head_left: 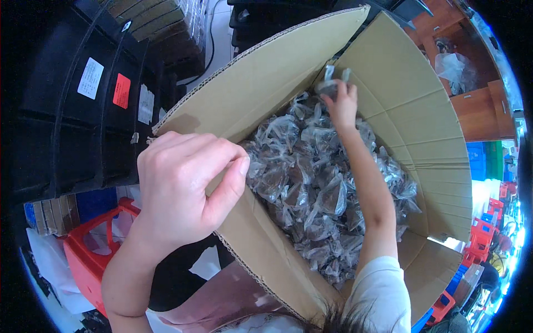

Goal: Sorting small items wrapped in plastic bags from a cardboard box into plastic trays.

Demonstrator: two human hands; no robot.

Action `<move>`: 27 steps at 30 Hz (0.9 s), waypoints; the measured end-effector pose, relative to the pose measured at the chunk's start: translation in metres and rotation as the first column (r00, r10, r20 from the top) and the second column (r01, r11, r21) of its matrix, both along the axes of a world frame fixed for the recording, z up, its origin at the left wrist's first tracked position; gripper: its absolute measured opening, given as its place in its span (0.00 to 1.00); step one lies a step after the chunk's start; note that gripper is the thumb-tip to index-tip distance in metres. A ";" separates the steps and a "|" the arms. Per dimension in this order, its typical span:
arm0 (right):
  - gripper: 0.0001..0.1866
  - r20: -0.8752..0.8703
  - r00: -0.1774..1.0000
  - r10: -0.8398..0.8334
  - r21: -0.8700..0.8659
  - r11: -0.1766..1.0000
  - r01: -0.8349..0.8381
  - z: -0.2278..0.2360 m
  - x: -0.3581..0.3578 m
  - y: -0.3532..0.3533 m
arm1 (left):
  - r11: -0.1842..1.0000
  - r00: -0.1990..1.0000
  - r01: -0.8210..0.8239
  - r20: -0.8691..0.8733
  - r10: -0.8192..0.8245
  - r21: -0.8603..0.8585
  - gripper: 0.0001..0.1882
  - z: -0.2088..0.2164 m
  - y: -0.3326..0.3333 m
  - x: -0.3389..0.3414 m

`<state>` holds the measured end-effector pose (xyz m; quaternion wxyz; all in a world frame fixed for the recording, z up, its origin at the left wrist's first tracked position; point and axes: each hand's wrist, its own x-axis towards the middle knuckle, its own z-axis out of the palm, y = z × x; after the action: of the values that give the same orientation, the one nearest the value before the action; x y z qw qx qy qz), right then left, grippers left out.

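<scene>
A large open cardboard carton (277, 66) holds a heap of small knotted clear plastic bags (333, 197) with dark contents I cannot make out. My right hand (342, 105) reaches across to the carton's far corner, its fingers closed on a clear plastic bag (327, 85) with loose ends sticking up. That bag is slightly blurred and above the heap. My left hand (189, 180) is in front of the carton's left edge, fingers curled and thumb pressed toward the index finger. Whatever its fingers may hold is hidden.
Black crates (61, 111) with labels stand to the left, above a red plastic stool (89, 261). Stacked cartons (161, 33) and a black cable (208, 55) are at the back. A wooden cabinet (482, 114) stands at right, with more red stools (478, 238) beyond.
</scene>
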<state>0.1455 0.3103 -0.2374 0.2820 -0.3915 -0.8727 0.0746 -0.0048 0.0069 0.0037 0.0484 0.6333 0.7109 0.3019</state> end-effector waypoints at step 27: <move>0.12 -0.446 0.642 -0.624 -0.888 0.398 -0.230 -0.007 -0.013 0.006 | 1.000 1.000 -0.019 -0.006 0.019 -0.015 0.07 -0.004 -0.001 -0.002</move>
<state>0.1323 0.3167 -0.2442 0.3588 -0.5245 -0.4346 0.6382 -0.0069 0.0063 -0.0003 0.0480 0.6272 0.7192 0.2952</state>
